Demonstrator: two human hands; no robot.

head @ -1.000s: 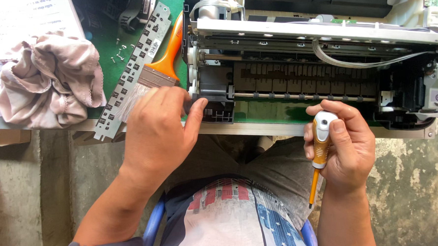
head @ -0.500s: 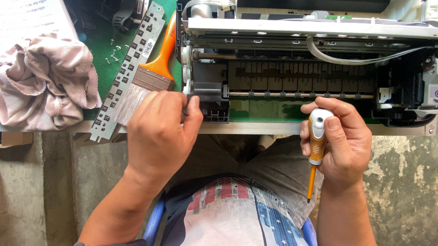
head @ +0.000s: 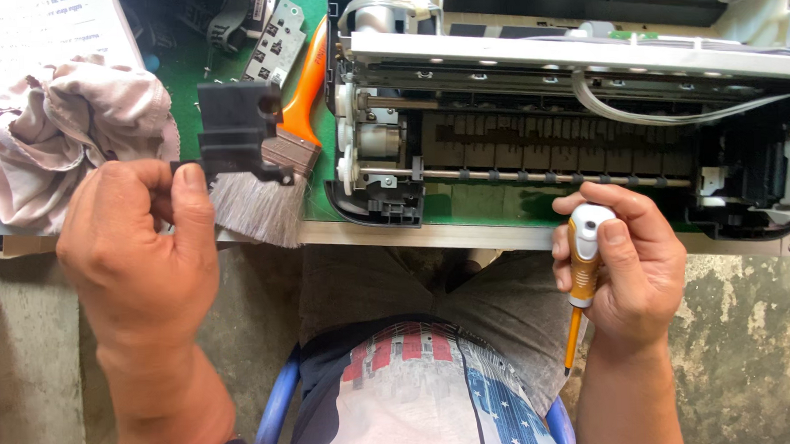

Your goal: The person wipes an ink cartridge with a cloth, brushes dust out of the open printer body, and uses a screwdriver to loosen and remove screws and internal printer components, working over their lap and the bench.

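My left hand (head: 139, 251) holds a small black plastic part (head: 236, 131) up in front of an orange-handled paintbrush (head: 273, 178) that lies on the green mat. My right hand (head: 632, 269) grips an orange and white screwdriver (head: 579, 267) with its tip pointing down toward my lap. An opened printer mechanism (head: 568, 126) with a metal rod, rollers and a white cable stands on the bench edge between and beyond both hands.
A crumpled pinkish cloth (head: 63, 139) lies at the left on a sheet of printed paper (head: 23, 34). A perforated metal strip (head: 276, 41) rests beside the brush handle. A concrete floor (head: 756, 348) shows below the bench.
My left hand has drawn away from the printer's left end toward the left, now holding up the black part. The brush's bristles are uncovered. My right hand has kept its grip on the screwdriver.
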